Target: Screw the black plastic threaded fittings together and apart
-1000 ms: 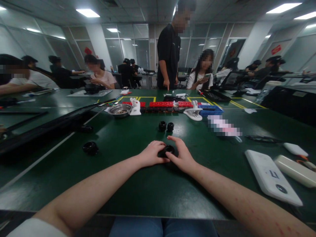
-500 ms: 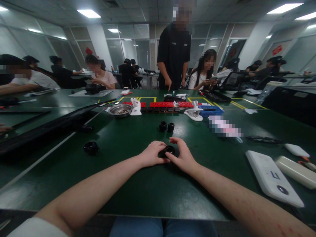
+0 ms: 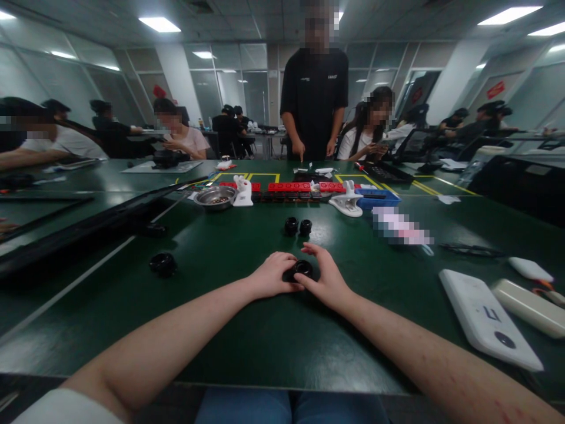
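A small black ring-shaped part (image 3: pixel 303 268) with a glossy round opening sits low over the table in front of me. My left hand (image 3: pixel 277 274) is closed around its left side, fingers behind and thumb in front. On the other side, my right hand (image 3: pixel 325 274) has its thumb against the near right rim. The right fingers are spread and curve above and behind the part, apart from it. Just beyond my hands stand two similar black parts, a left one (image 3: pixel 291 226) and a smaller right one (image 3: pixel 305 228). Another black part (image 3: pixel 163 265) lies off to the left.
Across the green table (image 3: pixel 247 347) stand a metal bowl (image 3: pixel 216 199), a red strip (image 3: pixel 289 186), white clamps (image 3: pixel 348 200) and a blue tray (image 3: pixel 379 199). A white device (image 3: pixel 489 318) lies right. A standing person (image 3: pixel 314 100) points at the table opposite.
My hands and the black part stay almost in place; the right fingers lift slightly. The standing person opposite has shifted upright a little, finger still pointing down.
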The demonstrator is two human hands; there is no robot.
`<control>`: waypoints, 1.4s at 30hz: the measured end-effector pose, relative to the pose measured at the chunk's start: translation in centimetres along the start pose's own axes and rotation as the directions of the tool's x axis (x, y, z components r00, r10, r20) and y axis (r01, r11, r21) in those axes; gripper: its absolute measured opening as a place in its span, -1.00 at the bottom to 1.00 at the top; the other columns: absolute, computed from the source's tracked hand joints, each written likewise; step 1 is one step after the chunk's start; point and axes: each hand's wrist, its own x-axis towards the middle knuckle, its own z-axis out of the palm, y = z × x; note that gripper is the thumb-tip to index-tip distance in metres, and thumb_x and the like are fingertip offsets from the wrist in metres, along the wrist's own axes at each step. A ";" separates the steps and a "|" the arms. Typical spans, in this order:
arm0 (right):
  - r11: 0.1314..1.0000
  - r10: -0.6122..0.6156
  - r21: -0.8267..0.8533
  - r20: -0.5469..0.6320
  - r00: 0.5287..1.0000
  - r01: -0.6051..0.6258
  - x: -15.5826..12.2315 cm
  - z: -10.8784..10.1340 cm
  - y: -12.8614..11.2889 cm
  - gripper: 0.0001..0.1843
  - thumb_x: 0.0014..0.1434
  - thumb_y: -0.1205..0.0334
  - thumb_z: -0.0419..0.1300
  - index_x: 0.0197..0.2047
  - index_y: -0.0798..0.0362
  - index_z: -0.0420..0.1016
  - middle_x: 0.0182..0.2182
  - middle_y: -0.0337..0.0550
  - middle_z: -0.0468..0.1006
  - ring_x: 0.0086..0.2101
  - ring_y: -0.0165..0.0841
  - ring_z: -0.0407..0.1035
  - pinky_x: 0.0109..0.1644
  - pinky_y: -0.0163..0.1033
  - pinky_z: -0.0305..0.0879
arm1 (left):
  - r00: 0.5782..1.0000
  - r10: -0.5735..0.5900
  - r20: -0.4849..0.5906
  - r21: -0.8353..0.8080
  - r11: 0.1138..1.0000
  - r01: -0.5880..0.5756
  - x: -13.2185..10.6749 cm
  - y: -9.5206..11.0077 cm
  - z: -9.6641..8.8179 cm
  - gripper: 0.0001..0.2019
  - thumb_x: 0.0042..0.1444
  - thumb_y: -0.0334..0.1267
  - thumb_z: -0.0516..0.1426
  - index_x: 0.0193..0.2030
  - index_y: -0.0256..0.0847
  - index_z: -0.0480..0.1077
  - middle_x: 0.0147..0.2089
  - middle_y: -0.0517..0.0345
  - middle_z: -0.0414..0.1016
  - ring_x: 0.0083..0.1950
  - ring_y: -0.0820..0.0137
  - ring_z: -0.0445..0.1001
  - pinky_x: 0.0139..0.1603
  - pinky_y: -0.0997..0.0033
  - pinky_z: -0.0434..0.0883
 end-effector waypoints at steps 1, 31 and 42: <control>1.000 0.015 -0.019 -0.015 1.000 -0.015 0.0 0.1 0.0 -0.39 -0.08 0.19 0.21 0.04 0.07 0.10 -0.15 -0.02 0.33 -0.10 -0.18 0.24 0.00 -0.01 0.17 | 1.000 -0.001 0.001 -0.002 1.000 0.001 0.0 0.0 0.0 -0.60 -0.08 0.00 0.15 -0.16 -0.22 0.35 -0.04 0.03 0.31 0.00 0.21 0.24 0.03 0.21 0.20; 0.998 0.055 0.008 -0.023 0.998 -0.055 0.1 0.2 0.4 -0.46 -0.08 0.20 0.19 -0.01 0.08 0.13 -0.19 -0.03 0.33 -0.16 -0.19 0.24 -0.05 -0.02 0.20 | 1.000 0.000 -0.004 0.000 1.000 0.000 -0.1 -0.3 0.2 -0.58 -0.09 0.03 0.14 -0.15 -0.20 0.35 -0.02 0.05 0.30 0.02 0.21 0.23 0.04 0.20 0.20; 0.997 -0.002 0.073 0.064 0.998 -0.002 0.0 0.2 0.5 -0.41 -0.03 0.30 0.12 0.08 0.04 0.05 -0.06 -0.02 0.28 -0.04 -0.22 0.19 0.06 -0.03 0.11 | 1.000 0.013 -0.003 -0.008 1.000 -0.013 0.0 -0.1 0.0 -0.59 -0.09 0.02 0.15 -0.15 -0.21 0.35 -0.02 0.03 0.30 0.02 0.21 0.23 0.04 0.20 0.19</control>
